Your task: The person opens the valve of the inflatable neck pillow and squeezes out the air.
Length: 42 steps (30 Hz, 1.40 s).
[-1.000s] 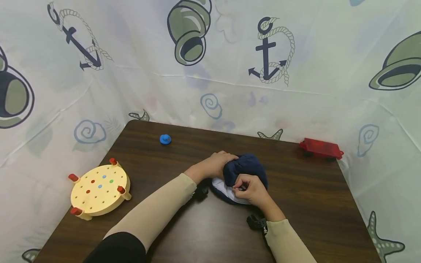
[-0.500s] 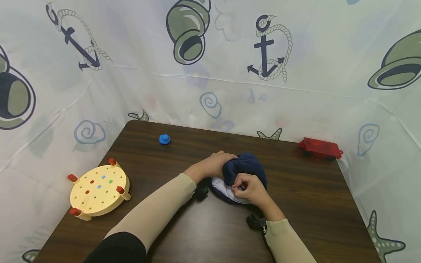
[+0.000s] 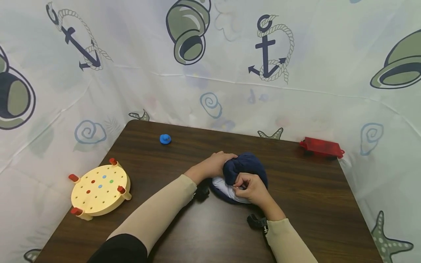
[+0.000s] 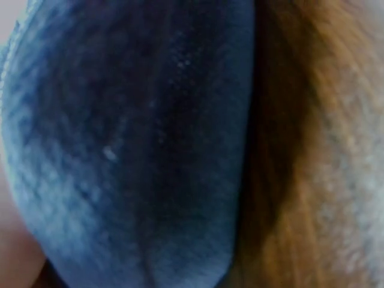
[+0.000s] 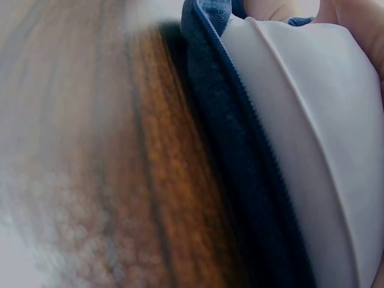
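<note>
Between the hands lies a navy, soft-covered neck pillow (image 3: 248, 164), its zipped cover open on the near side. A smooth white inner (image 5: 318, 132) with a raised seam shows beside the zipper (image 5: 261, 123) in the right wrist view. My left hand (image 3: 214, 165) grips the pillow's left side, fingers partly hidden behind it. The thumb and fingers of my right hand (image 3: 252, 189) pinch at the white opening; what small part they hold is hidden. Navy plush (image 4: 132, 162) fills much of the left wrist view.
On the brown wooden table (image 3: 306, 197), a round yellow pegboard with red-tipped legs (image 3: 100, 190) lies at the left. A small blue rubber duck (image 3: 165, 139) sits at the back left. The red toy wagon (image 3: 322, 148) stands at the back right corner, beside the patterned curtain.
The view shifts very slightly. Both hands keep their places on the pillow, and the other objects stay where they were.
</note>
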Tool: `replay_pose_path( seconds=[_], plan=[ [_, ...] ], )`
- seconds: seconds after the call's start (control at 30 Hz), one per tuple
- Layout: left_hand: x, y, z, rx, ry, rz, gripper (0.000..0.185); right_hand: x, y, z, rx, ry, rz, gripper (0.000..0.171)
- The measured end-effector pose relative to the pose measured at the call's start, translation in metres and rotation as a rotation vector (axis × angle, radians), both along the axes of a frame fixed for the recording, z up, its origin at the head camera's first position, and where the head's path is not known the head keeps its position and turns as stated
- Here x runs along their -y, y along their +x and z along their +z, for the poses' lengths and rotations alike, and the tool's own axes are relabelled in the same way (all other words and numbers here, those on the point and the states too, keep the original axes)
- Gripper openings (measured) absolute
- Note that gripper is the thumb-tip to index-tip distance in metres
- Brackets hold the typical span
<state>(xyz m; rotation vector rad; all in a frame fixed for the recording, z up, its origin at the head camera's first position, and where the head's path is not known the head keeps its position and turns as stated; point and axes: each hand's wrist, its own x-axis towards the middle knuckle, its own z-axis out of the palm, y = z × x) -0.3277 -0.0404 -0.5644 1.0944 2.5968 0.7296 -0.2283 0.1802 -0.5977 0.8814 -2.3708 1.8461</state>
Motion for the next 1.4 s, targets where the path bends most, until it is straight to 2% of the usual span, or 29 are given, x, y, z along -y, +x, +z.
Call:
replay_pose_path(
  seconds=[0.2, 0.6, 0.9, 1.4],
  plan=[
    [-0.0028, -0.0032, -0.0026, 0.01, -0.008, 0.022, 0.089, -0.0028, -0.0035, -0.001, -0.003, -0.008, 0.01, 0.03],
    [-0.0049, -0.0034, 0.0024, 0.013, 0.005, 0.027, 0.084, -0.0032, -0.0072, 0.0019, -0.002, -0.003, 0.003, 0.031],
    [-0.0039, -0.0036, 0.0011, 0.019, -0.006, 0.017, 0.08, -0.002, -0.0067, 0.0014, 0.0, -0.005, -0.002, 0.03],
    [0.0011, -0.0017, -0.0041, -0.016, 0.006, -0.01, 0.073, 0.002, -0.0029, -0.0037, 0.007, -0.002, -0.015, 0.031]
  ],
)
